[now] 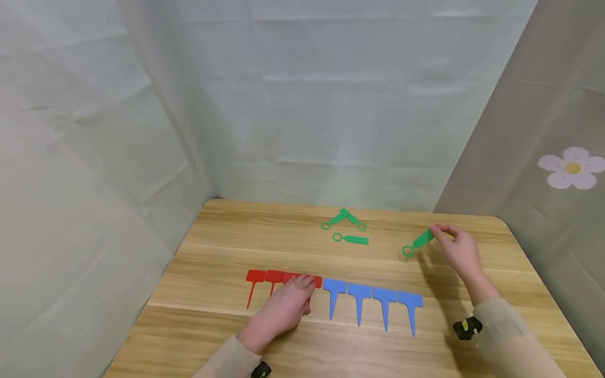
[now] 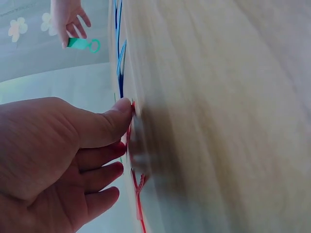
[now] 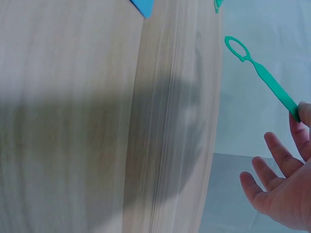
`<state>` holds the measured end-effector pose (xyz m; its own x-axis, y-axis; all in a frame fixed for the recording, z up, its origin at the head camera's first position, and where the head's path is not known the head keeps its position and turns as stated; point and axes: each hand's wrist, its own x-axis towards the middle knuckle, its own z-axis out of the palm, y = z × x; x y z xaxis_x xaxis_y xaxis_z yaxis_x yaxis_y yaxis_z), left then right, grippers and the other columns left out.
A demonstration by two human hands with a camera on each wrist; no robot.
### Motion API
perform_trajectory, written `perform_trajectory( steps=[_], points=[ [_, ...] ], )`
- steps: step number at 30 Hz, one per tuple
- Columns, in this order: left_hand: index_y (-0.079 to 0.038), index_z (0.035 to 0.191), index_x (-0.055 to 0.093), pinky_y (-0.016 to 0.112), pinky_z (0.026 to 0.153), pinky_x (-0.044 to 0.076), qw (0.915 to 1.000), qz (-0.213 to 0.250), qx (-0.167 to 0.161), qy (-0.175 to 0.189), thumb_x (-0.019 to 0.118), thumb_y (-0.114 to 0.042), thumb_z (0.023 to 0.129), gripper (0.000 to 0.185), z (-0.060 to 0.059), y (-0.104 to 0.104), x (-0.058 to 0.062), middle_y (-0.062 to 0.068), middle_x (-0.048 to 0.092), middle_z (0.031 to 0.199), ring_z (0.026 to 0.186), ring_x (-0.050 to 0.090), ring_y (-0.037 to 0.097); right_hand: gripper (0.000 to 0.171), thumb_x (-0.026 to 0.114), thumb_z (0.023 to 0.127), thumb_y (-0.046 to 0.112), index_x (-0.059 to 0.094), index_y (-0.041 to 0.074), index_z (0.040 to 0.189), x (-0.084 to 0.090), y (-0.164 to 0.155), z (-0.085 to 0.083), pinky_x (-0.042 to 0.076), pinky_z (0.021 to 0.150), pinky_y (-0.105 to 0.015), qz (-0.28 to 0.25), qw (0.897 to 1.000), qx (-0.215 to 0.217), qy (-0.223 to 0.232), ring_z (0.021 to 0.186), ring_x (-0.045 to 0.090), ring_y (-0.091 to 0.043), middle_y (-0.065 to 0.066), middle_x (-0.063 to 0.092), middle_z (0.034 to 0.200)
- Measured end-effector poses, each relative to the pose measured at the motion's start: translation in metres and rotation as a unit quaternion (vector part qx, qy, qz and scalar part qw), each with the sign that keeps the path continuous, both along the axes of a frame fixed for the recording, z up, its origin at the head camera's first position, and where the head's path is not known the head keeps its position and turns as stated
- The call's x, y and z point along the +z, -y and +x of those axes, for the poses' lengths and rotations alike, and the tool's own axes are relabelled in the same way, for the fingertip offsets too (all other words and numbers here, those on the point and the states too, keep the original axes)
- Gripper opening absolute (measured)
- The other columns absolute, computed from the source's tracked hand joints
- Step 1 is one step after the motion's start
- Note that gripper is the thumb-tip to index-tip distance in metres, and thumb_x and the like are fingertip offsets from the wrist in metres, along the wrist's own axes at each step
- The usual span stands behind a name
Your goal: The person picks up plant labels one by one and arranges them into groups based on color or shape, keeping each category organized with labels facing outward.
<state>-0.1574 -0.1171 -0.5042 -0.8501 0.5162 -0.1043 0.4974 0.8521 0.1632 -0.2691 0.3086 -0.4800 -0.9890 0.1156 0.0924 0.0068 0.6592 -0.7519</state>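
While left hand seemingly presses red tags, right hand pinches green tag

On the table, T-shaped tags line the middle; loop tags lie at twelve o'clock behind them.

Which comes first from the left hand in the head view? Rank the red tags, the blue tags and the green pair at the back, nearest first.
From the left hand:
1. Red tags, under its fingertips.
2. Blue tags, in a row just to its right.
3. Green pair, at the table's far side.
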Motion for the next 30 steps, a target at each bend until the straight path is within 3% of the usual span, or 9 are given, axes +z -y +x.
perform_trajectory(
  steps=[9,16,18,24,30],
  points=[
    [0.0,0.145,0.064,0.048,0.12,0.043,0.9999,0.003,0.001,-0.011,0.082,-0.019,0.096,0.055,0.002,0.002,0.002,0.014,0.06,0.153,0.145,0.053,0.033,0.061,0.051,0.111,0.054,0.068,0.0,0.133,0.0,-0.004,0.006,0.046,0.088,-0.051,0.016,1.0,0.015,0.005,0.125,0.055,-0.046,-0.028,0.056,0.152],
    [0.002,0.149,0.061,0.046,0.123,0.038,0.9995,0.025,-0.016,-0.012,0.077,-0.032,0.1,0.062,0.007,-0.009,0.009,0.015,0.057,0.156,0.147,0.051,0.033,0.058,0.054,0.112,0.049,0.071,-0.004,0.131,0.005,-0.011,0.011,0.043,0.104,-0.073,0.024,0.996,0.087,0.027,0.141,0.045,-0.056,-0.028,0.059,0.149],
    [0.002,0.149,0.06,0.047,0.124,0.038,0.9994,0.024,-0.019,-0.014,0.076,-0.035,0.101,0.063,0.008,-0.014,0.01,0.015,0.057,0.156,0.147,0.051,0.032,0.054,0.055,0.112,0.046,0.074,-0.002,0.126,0.005,-0.015,0.015,0.045,0.104,-0.072,0.038,0.992,0.11,0.04,0.141,0.046,-0.056,-0.028,0.06,0.147],
    [0.0,0.149,0.062,0.048,0.123,0.039,0.9998,0.013,-0.004,-0.017,0.078,-0.037,0.099,0.064,0.008,-0.016,0.003,0.014,0.058,0.156,0.147,0.051,0.031,0.04,0.064,0.109,0.043,0.079,0.008,0.098,-0.001,-0.03,0.03,0.051,0.092,-0.053,0.072,0.981,0.158,0.092,0.137,0.05,-0.056,-0.028,0.061,0.147],
    [0.001,0.147,0.063,0.049,0.122,0.04,0.9995,0.023,0.012,-0.016,0.081,-0.029,0.097,0.061,0.004,-0.005,0.001,0.017,0.059,0.154,0.146,0.052,0.034,0.03,0.071,0.105,0.038,0.084,0.013,0.096,-0.005,-0.045,0.048,0.05,0.102,-0.069,0.073,0.972,0.197,0.107,0.137,0.049,-0.061,-0.032,0.058,0.147]
  ],
)
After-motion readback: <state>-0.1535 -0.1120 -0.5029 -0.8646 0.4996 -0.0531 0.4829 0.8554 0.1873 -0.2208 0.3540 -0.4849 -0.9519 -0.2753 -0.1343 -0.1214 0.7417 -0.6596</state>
